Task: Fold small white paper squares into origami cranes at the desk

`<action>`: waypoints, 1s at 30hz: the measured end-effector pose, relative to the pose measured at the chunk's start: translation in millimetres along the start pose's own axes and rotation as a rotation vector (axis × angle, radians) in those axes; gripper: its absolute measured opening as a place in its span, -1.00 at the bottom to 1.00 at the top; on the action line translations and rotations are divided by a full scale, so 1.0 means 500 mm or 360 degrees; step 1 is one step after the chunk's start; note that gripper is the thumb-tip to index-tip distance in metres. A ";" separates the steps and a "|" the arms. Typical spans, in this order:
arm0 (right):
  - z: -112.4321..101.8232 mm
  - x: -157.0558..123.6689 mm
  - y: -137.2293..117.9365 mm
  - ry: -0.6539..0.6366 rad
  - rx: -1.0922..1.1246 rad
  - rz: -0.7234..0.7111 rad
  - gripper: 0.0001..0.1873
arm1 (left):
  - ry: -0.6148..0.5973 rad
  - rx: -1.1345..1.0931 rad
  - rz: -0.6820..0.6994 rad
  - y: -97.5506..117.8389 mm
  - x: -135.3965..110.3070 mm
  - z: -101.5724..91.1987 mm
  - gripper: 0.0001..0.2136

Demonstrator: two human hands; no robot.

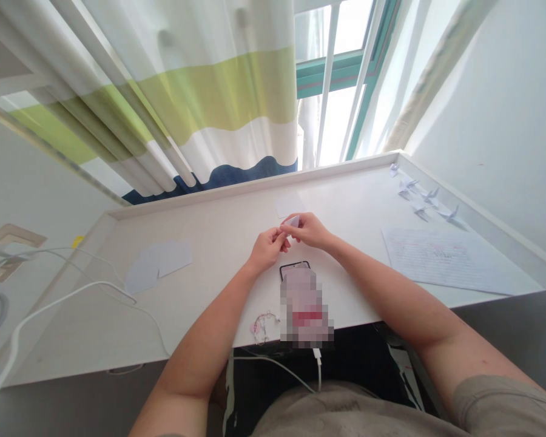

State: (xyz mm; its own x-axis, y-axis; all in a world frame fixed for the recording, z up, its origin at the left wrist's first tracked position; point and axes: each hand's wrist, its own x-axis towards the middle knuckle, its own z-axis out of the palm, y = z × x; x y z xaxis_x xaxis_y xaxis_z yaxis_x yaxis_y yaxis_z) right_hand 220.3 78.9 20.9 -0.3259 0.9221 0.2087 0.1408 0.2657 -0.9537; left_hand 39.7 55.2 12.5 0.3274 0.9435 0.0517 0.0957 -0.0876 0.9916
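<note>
Between my two hands, above the middle of the white desk point(227, 255), is a small folded piece of white paper point(293, 222). My left hand point(269, 247) pinches its left lower side with closed fingers. From the right, my right hand point(310, 230) grips the same paper between thumb and fingers. The fingers cover much of the fold, so its full shape is hidden. A flat white paper sheet point(289, 204) lies just beyond my hands. Right below them a phone point(303, 303), its screen blurred out, rests with a white cable point(318, 364) plugged into its near end.
Several folded paper cranes point(422, 197) stand at the far right, by the desk's raised edge. Nearer lies a stack of written sheets point(441, 258). Blank paper pieces point(159, 264) lie at left, near a loose white cable point(73, 291). A beaded charm strap point(262, 326) sits left of the phone.
</note>
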 end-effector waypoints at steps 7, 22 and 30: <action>0.001 -0.008 -0.010 0.0018 -0.0068 0.0025 -0.61 | -0.0022 -0.0112 -0.0010 -0.007 0.000 -0.003 -0.57; 0.002 -0.006 -0.015 0.0013 0.0026 0.0014 -0.19 | -0.0104 -0.0183 -0.0066 0.006 -0.004 -0.006 -0.62; 0.006 0.000 0.001 0.0034 0.0069 0.0077 -0.16 | -0.0167 -0.0278 -0.0210 0.016 -0.006 0.000 -0.54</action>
State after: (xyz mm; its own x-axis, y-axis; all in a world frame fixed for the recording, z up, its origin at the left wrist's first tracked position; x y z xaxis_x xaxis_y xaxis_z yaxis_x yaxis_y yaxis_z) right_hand 217.6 78.1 19.6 -0.2997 0.9394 0.1663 0.1151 0.2086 -0.9712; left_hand 39.2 51.7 20.3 0.4196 0.9039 -0.0834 -0.0169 0.0996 0.9949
